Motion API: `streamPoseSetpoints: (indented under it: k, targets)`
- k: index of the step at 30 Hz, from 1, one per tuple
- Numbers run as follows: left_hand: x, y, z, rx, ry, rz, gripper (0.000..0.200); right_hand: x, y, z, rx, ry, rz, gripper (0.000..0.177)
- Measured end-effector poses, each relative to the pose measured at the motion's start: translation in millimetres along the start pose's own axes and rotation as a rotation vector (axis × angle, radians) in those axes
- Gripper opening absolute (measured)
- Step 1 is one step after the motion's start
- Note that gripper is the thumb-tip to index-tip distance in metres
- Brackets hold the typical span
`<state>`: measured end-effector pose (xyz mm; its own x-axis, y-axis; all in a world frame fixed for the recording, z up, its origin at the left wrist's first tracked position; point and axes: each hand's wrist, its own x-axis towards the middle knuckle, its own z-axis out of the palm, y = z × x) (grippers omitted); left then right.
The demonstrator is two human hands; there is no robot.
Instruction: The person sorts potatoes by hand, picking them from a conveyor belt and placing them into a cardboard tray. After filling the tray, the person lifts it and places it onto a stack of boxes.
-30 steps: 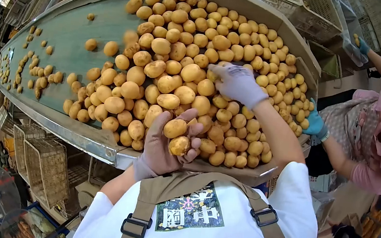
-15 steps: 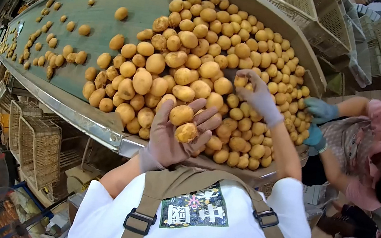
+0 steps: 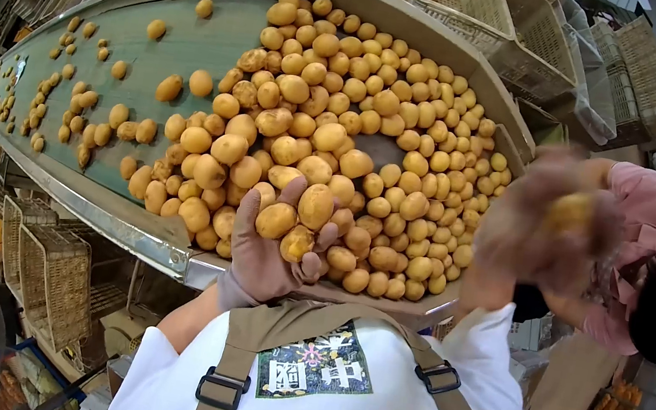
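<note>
My left hand [image 3: 264, 263], in a greyish glove, is cupped palm up at the near edge of the pile. Three potatoes [image 3: 316, 206] rest in it, the fingers curled round them. My right hand [image 3: 542, 220] is raised to the right of the pile, smeared by motion. A blurred yellow potato [image 3: 569, 212] shows in its grip. Yellow-brown potatoes [image 3: 415, 163] are heaped in front of me, larger ones on the left and smaller ones on the right.
More potatoes lie scattered on the green conveyor belt [image 3: 227, 29]. Metal side walls [image 3: 422, 28] border the pile. Plastic crates [image 3: 468, 5] stand behind it, others [image 3: 59, 275] below left. A co-worker in a pink top [image 3: 651, 202] is close on my right, partly hidden by my hand.
My right hand has swung from the pile to the right, with a potato. My left hand now carries three potatoes instead of two. The whole view has shifted slightly.
</note>
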<state>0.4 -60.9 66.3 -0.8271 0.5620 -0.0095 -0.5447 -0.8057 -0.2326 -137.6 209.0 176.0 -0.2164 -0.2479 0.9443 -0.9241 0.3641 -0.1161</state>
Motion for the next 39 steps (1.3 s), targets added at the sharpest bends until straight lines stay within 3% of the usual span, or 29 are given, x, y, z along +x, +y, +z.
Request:
streamPoseSetpoints:
  k: [2,4,5,6,8,10,12,14,16,18,19,22,24,26,29,30,33,34,37,38,39]
  targets:
    - [-9.4,-2.9,1.2,0.023,-0.031,0.012,0.061,20.6,73.5,-2.1,-0.580,-0.003,0.039,0.056]
    - [-10.9,-3.8,4.0,0.037,-0.120,0.021,0.061,14.2,84.1,-0.8,-0.741,-0.040,0.143,0.059]
    - [-13.6,-2.3,4.5,0.054,-0.133,0.033,0.063,0.2,85.5,6.6,-0.602,-0.073,0.210,0.057]
    - [-16.2,-2.4,3.4,0.063,-0.149,0.055,0.065,-28.5,81.2,19.6,-0.241,-0.065,0.289,0.053]
    - [-18.3,-2.3,4.0,0.048,-0.100,0.120,0.065,-74.2,37.8,36.8,-0.169,-0.373,0.526,0.050]
    - [-20.3,-2.3,6.5,0.058,-0.020,0.124,0.064,-146.6,3.3,42.6,-0.171,-0.979,0.724,0.051]
    - [-15.2,-0.4,9.3,0.077,-0.006,0.086,0.066,-163.6,-36.1,42.5,-0.325,-1.085,0.295,0.047]
    - [-9.6,-1.6,12.1,0.088,0.070,0.070,0.068,-152.4,-11.6,31.6,-0.062,-1.098,0.571,0.029]
    - [-7.0,-1.1,13.1,0.126,0.111,0.056,0.069,-151.0,12.8,26.7,-0.214,-0.905,0.965,0.023]
    - [-3.6,-1.0,6.6,0.118,0.050,0.051,0.066,-149.6,41.1,33.0,-0.461,-0.789,0.663,0.022]
    - [-2.9,0.7,6.2,0.121,0.032,0.039,0.065,-131.4,42.7,48.4,-0.384,-0.620,0.575,0.021]
    - [-2.4,0.7,2.3,0.087,-0.062,0.005,0.063,-72.3,40.3,100.0,-0.046,-0.482,0.468,0.021]
    - [-3.0,1.3,1.4,0.099,-0.099,0.007,0.063,-33.7,27.8,146.7,0.075,-0.499,0.350,0.018]
    - [-6.6,3.2,0.0,0.103,-0.092,0.045,0.063,-14.9,27.1,198.6,0.098,-0.610,0.210,0.026]
    - [-12.0,1.7,3.2,0.046,-0.082,0.115,0.065,-18.9,34.2,264.9,-0.072,-0.961,0.272,0.063]
    - [-14.0,2.0,4.3,0.063,-0.053,0.129,0.064,-25.4,34.0,271.0,-0.168,-0.926,0.167,0.072]
    - [-21.9,4.4,7.6,0.019,0.030,0.132,0.060,-4.4,46.0,274.5,-0.041,-1.039,0.242,0.066]
    - [-16.9,5.9,-0.2,0.076,-0.058,0.122,0.060,-7.6,49.7,279.6,-0.130,-1.058,0.284,0.062]
    - [-10.2,0.9,-7.8,0.098,-0.122,0.128,0.057,-25.5,54.1,279.8,0.036,-0.878,0.176,0.071]
    - [-8.2,-0.8,0.4,0.111,-0.077,0.140,0.054,-15.3,45.1,277.0,0.082,-0.973,0.290,0.067]
    - [-7.6,-4.3,5.8,0.104,-0.035,0.161,0.051,-31.8,62.5,279.7,0.137,-0.909,0.189,0.063]
